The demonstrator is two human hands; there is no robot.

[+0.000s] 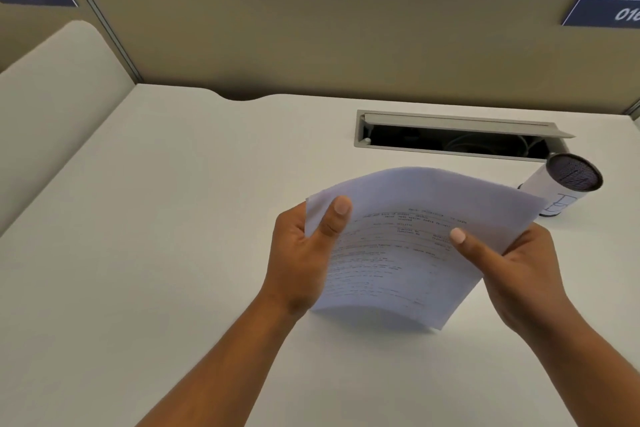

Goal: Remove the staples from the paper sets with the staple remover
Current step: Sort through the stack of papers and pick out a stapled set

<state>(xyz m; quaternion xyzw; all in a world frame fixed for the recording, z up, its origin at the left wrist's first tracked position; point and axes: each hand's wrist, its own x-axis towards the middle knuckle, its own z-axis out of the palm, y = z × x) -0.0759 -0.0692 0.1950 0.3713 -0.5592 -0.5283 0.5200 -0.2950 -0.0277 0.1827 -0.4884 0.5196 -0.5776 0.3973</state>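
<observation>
left hand (300, 255): thumb on top, fingers under, clamped on left edge of white printed paper set (398, 246) | right hand (519, 269): thumb pinching its right edge | paper set: bowed, held above white desk (173, 218), centre-right | white cylindrical mesh-topped pot (562, 187): far right, beside open grey cable hatch (457, 133)

A white set of paper sheets (398, 263) with faint printed lines, bowed upward, is held between the left grip (301, 253) and right grip (519, 270), thumbs on top.
</observation>
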